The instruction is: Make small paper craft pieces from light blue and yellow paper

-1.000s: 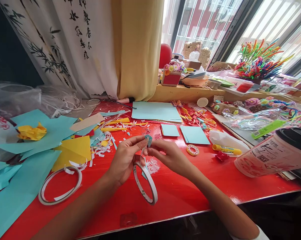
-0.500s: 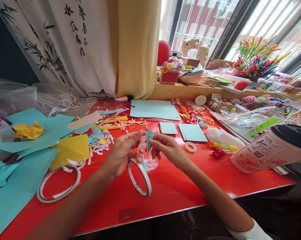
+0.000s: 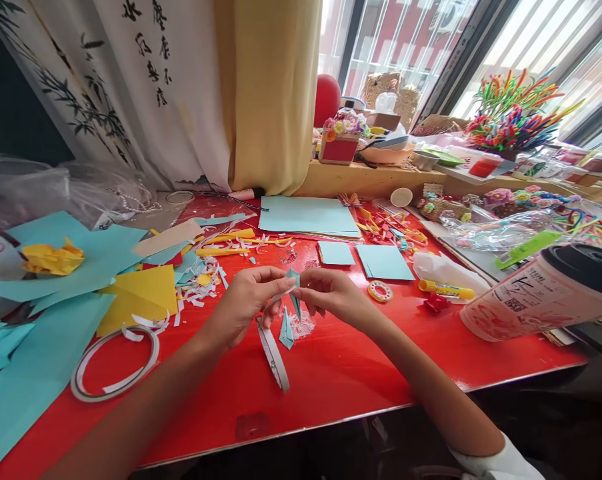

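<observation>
The person's left hand (image 3: 251, 297) pinches a small, pointed, light-blue folded paper piece (image 3: 293, 283) between thumb and fingers, and the right hand (image 3: 338, 292) grips the same piece from the other side, both just above the glossy red bench (image 3: 351, 373). Below the left hand is a narrow white roll of tape (image 3: 273, 357), tilted and seen nearly edge-on; whether it touches the bench cannot be told. A second pointed light-blue paper fold (image 3: 286, 331) lies just beneath the hands, beside a loose heap of fine white shreds (image 3: 302, 325).

Beyond the right hand are a small stack of light-blue paper squares (image 3: 335, 253), a larger light-blue square stack (image 3: 385, 262) and a round yellow-and-white spool (image 3: 380, 291). Farther right, a yellow cylindrical tube (image 3: 445, 290) lies near a tilted pink-and-white cup with a black lid (image 3: 538, 293). At left, a flat yellow paper sheet (image 3: 141, 298) and crumpled yellow paper (image 3: 53, 257) rest among creased light-blue sheets (image 3: 75, 323).

Both forearms reach in from the near edge, wrists angled inward, fingers curled, fingertips almost meeting.
</observation>
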